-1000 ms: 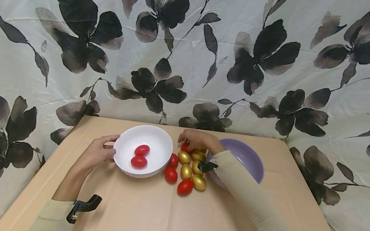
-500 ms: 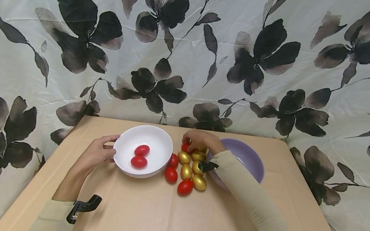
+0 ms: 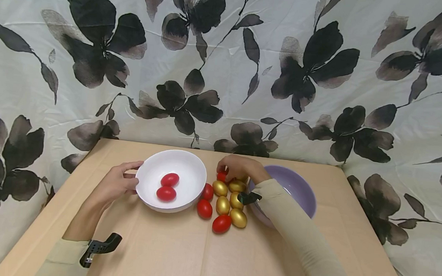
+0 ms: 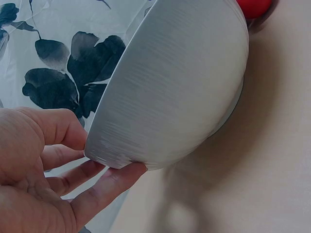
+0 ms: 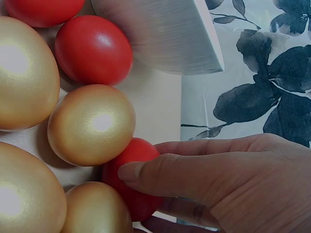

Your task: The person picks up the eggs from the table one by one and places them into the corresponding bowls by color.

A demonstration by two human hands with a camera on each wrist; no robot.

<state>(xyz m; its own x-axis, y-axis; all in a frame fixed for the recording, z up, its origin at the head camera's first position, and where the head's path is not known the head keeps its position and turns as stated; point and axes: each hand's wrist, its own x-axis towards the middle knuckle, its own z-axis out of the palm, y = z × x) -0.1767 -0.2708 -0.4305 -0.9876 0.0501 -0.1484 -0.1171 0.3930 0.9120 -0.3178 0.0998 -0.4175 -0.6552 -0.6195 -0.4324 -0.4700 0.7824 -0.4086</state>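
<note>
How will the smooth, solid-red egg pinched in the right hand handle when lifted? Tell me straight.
The smooth, solid-red egg probably stays stiff: no dent shows where the right hand pinches it. Its smooth surface may make it somewhat slippery. If released on the table, it would likely roll, given its rounded, oval sides.

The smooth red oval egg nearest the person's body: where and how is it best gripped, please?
Probably pinch the smooth red oval egg across its rounded middle, from above on the open near side: it lies on its side, with a shiny gold oval egg close on its right.
</note>
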